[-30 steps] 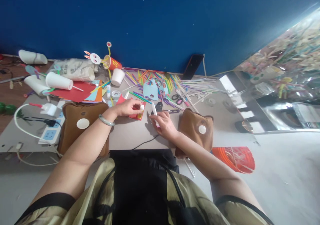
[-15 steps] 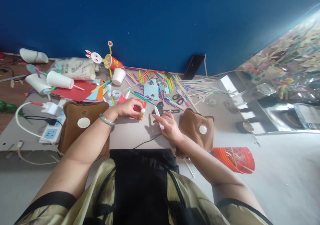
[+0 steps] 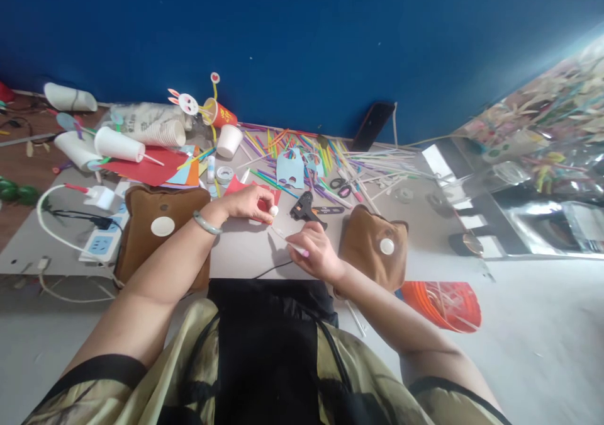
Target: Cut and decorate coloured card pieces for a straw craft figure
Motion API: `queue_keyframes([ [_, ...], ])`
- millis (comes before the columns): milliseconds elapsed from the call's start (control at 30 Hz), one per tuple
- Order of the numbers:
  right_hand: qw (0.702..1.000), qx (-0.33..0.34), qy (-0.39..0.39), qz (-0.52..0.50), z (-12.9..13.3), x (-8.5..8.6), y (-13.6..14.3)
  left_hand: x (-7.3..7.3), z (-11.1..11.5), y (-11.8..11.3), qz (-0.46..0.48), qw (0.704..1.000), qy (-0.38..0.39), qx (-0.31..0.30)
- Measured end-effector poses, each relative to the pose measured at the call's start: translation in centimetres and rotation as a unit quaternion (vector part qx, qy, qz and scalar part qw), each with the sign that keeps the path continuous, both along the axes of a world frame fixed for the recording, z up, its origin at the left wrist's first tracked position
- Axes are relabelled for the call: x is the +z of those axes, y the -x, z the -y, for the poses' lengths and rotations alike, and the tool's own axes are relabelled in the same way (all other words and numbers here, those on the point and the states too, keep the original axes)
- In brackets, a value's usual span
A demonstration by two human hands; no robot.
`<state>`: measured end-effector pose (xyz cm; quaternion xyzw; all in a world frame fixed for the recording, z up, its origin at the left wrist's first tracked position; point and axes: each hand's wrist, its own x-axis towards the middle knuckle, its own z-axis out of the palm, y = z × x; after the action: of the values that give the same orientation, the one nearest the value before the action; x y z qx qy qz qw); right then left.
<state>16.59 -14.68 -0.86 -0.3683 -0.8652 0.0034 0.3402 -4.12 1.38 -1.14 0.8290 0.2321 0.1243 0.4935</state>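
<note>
My left hand [image 3: 252, 203] is closed, pinching a small piece with a round white top [image 3: 274, 211] between thumb and fingers. Red paper [image 3: 236, 186] lies under and behind that hand. In my closed right hand [image 3: 314, 252] is a slim white pen [image 3: 297, 247] with a pinkish end, slanting toward the white-topped piece; a small gap seems to separate them. Just beyond the right hand rests a black glue gun [image 3: 304, 206], with a utility knife [image 3: 330, 210] beside it.
Scissors [image 3: 340, 187], many coloured straws [image 3: 283, 145] and a light-blue paper cutout [image 3: 290, 168] lie toward the wall. Brown cushions [image 3: 163, 208] flank my arms. At left are a power strip [image 3: 101, 245] and paper cups [image 3: 120, 143]; an orange bin [image 3: 438, 302] stands at lower right.
My right hand has turned the pen, so its tip now points left toward the piece in my left hand. The glue gun is more exposed. The left hand has tilted the piece.
</note>
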Motion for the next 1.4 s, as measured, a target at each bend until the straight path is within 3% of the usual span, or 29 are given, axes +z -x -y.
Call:
queue_keyframes([
  [133,0.996,0.021,-0.036,0.075,0.0,-0.6,1.0,-0.2,-0.1,0.0,0.001,1.0,-0.013,-0.007],
  [400,0.97,-0.005,-0.104,0.221,-0.4,-0.8,2.8,0.2,0.0,0.0,0.004,1.0,-0.016,-0.005],
  [1167,0.958,-0.041,-0.107,0.264,-0.9,-1.4,4.2,1.0,0.5,-0.2,-0.013,1.0,0.024,0.013],
  [1400,0.968,-0.027,-0.085,0.236,-0.6,-1.6,3.7,0.8,0.3,-0.1,-0.025,0.999,0.017,0.012],
])
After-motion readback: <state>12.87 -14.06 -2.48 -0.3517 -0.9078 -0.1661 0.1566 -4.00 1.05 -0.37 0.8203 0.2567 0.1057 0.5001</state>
